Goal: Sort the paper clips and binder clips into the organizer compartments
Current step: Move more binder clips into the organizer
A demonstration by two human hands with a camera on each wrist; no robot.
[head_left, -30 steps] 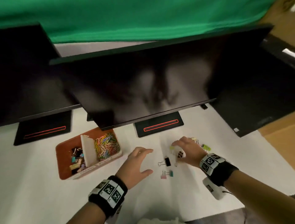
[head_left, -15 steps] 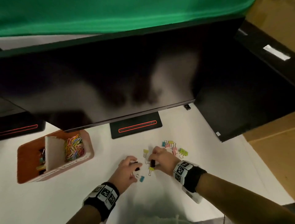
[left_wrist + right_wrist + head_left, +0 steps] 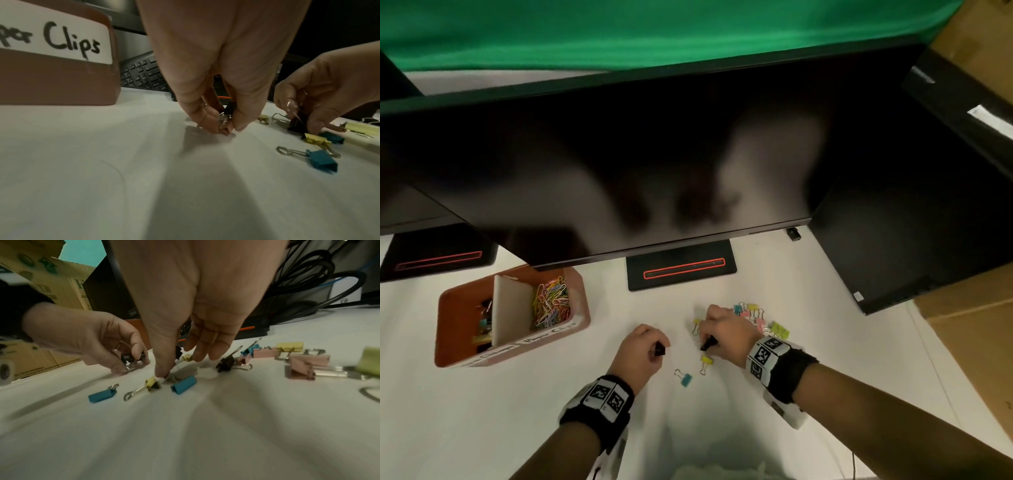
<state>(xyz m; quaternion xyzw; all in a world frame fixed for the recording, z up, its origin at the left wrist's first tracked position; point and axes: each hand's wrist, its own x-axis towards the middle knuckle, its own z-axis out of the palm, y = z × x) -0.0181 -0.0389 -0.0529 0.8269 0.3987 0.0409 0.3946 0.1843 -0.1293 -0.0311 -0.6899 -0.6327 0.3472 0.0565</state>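
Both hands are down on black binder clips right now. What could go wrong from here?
1. The left hand pinches its black binder clip only by the fingertips; it may slip on the way to the organizer.
2. The right hand works among crowded clips; lifting its black clip may drag the yellow binder clip along.

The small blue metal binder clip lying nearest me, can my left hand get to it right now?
Probably not yet: the left hand already pinches a black binder clip. The blue clip lies uncovered just beside it.
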